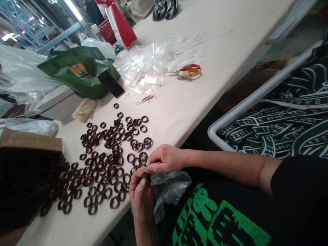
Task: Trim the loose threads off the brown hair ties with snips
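A dark brown ring [146, 175] is pinched between the thumb and fingers of my left hand [141, 194], just off the table's front edge. My right hand [166, 159] is closed and meets it at the fingertips. Whatever the right fingers grip is too small and hidden to make out. Many similar brown rings [114, 202] lie loose on the pale table [184, 116] beside my hands. More of them spill from an open cardboard box [30, 139] on the left. Below my hands, a clear plastic bag [170, 188] rests near my lap.
Red-and-yellow-handled scissors [189, 71], small thread snips [145, 99] and a phone [111, 83] lie farther back. A green bag [77, 70], clear plastic bags [153, 59] and a red-and-white bag [120, 25] stand behind. A white-rimmed bin [217, 136] holds lettered straps at right.
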`<state>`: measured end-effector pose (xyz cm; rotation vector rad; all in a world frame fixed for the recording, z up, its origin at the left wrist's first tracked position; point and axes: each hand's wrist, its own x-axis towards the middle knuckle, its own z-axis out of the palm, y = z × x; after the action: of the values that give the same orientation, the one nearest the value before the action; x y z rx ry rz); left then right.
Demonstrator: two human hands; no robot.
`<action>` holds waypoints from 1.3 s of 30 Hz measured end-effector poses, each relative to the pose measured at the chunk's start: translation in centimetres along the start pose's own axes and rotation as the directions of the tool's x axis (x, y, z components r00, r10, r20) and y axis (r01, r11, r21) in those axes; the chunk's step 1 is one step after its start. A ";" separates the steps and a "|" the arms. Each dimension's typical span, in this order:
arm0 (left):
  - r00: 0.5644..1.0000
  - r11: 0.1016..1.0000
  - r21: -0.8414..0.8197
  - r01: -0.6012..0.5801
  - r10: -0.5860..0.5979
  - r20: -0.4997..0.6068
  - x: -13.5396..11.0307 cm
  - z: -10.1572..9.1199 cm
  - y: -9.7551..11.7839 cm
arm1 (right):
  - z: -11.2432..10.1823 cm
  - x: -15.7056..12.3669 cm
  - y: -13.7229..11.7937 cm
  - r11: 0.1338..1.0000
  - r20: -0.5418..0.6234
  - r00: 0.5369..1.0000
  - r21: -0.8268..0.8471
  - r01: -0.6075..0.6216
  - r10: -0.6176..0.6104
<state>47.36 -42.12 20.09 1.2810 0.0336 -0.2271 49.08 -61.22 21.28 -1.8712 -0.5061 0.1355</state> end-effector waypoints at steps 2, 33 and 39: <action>0.999 1.000 0.001 -0.018 0.018 0.033 0.1 0.2 0.2 | -0.1 0.0 0.1 1.000 -0.043 0.999 0.030 0.002 -0.001; 0.947 0.843 0.437 -0.315 0.307 0.092 -3.4 -1.8 2.0 | 3.7 -0.5 -1.1 0.729 0.241 0.947 0.607 -0.317 0.211; 0.850 0.549 0.716 -0.431 0.513 0.119 -4.8 -3.5 1.3 | 5.6 0.0 -1.1 0.998 0.006 0.998 0.022 0.061 -0.061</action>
<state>43.30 -37.68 21.05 2.0505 -0.3550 0.3536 46.89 -56.07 20.33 -1.8328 -0.5641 0.1060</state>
